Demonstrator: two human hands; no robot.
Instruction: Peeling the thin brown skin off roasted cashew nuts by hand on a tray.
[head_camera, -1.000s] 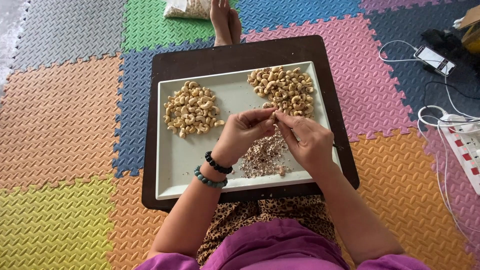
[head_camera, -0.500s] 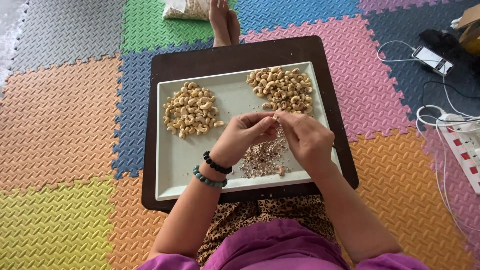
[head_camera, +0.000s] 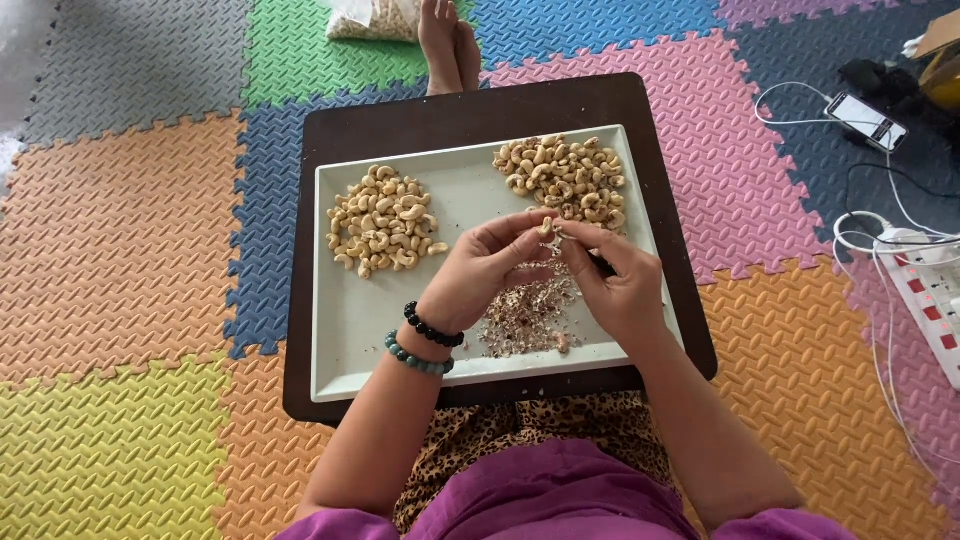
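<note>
Lifted slightly since the earlier frame, a cashew (head_camera: 546, 227) is being pinched by the left hand (head_camera: 487, 265) and scraped by the right hand (head_camera: 618, 275), above the shell scraps (head_camera: 528, 312) on the tray (head_camera: 350, 320).

Foam floor tiles (head_camera: 120, 240) in orange, grey, green, blue, pink and yellow covered the ground; a clear bag of pale nuts (head_camera: 375, 17) lay at the top edge, just left of a pair of bare feet (head_camera: 449, 40); at the upper right a phone (head_camera: 867, 116) rested on a dark tile, a white cable (head_camera: 790, 92) attached — lower down, at the right edge, a white power strip (head_camera: 932, 295) sat among looping cords.
</note>
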